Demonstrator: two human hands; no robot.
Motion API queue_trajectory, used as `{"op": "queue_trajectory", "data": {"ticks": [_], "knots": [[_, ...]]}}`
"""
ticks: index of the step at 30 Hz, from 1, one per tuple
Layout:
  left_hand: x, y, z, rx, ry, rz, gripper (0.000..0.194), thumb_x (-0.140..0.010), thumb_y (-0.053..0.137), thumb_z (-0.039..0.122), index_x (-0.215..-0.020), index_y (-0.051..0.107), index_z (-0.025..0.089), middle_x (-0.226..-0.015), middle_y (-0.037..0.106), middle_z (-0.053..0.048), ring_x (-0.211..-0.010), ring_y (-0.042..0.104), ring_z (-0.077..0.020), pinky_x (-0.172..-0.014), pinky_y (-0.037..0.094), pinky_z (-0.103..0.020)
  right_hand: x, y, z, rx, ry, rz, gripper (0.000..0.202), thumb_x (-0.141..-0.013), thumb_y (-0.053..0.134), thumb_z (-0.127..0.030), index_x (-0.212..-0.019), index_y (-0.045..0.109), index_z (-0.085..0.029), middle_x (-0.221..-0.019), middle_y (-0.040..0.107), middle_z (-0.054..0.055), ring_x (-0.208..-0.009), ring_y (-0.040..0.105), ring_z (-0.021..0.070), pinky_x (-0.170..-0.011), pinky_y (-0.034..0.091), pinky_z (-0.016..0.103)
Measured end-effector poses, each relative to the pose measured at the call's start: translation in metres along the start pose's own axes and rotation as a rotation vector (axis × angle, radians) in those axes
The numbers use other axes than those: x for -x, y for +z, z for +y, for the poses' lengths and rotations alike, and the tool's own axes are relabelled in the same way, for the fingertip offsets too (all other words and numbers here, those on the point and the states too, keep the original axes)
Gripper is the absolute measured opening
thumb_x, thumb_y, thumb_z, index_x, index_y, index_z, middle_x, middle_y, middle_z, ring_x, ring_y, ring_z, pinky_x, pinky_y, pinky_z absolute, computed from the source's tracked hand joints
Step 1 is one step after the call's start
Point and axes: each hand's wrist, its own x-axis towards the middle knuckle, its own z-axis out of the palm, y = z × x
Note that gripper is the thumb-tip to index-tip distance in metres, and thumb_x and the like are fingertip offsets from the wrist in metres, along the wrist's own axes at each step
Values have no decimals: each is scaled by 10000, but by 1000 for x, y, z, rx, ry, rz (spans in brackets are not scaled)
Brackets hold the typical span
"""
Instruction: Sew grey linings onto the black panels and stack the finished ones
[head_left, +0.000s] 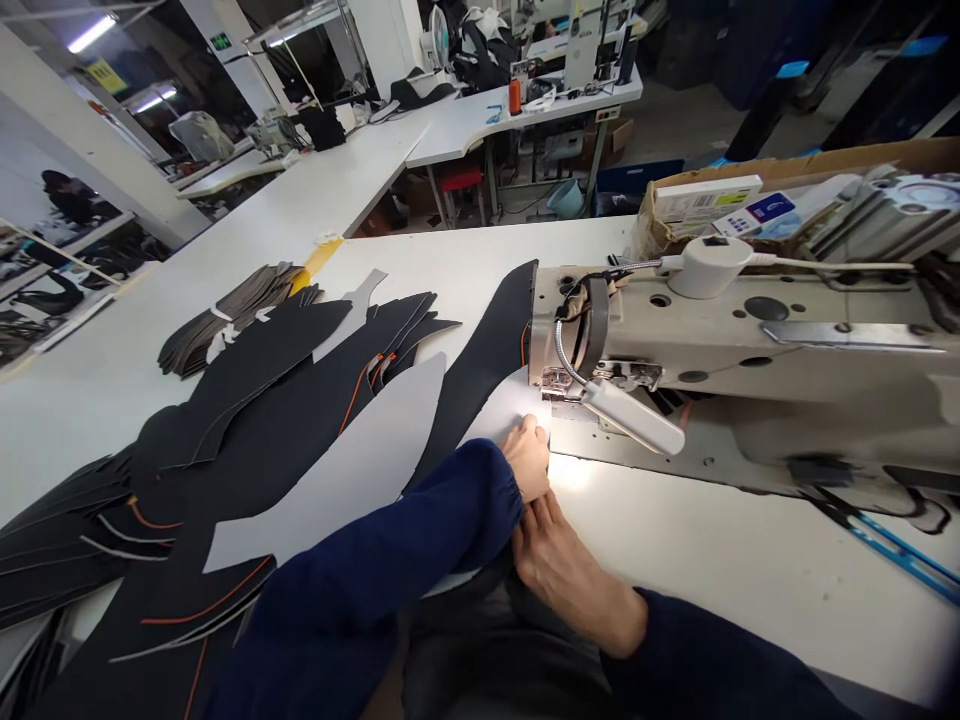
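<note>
My left hand (527, 458) is closed at the edge of a pale grey fabric piece (495, 408), just in front of the sewing machine's (577, 350) needle area. Right below it, my right hand (559, 560) has its fingers bent together near the same edge; what its fingertips pinch is hidden. A black fabric panel (480, 350) runs under the pale piece and up along the machine head. A lit white lamp (634, 415) shines on the spot. To the left lie black panels with orange stitching (300, 440) and a large grey piece (337, 470).
A stack of dark pieces (225, 315) lies at the back left of the white table (465, 255). A cardboard box (825, 165) with packets stands behind the machine. Blue-handled tool (900, 555) rests at the right. Other tables and machines fill the background.
</note>
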Motion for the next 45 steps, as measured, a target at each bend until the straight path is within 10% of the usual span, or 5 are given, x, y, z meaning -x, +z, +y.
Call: {"op": "queue_trajectory", "data": {"ticks": [20,45], "knots": [[1,-2,-9,-57,37,29,387,-741,554,171,-1121,496,129,-1141,523,-137,-985,559,-261,-763,506,-364,2,14,-22,-4,9,97,463,-724,603,-191,-1118,561,47,-1125,591,357,-1072,583,415,-931,397,599],[-1,-8,-12,-117,133,-23,270,-797,514,113,-1054,584,71,-1093,557,-181,-1052,530,-277,-903,461,-363,-35,-1,6,-7,39,-27,189,-709,605,-90,-872,698,-65,-822,682,218,-800,625,337,-716,445,482]]}}
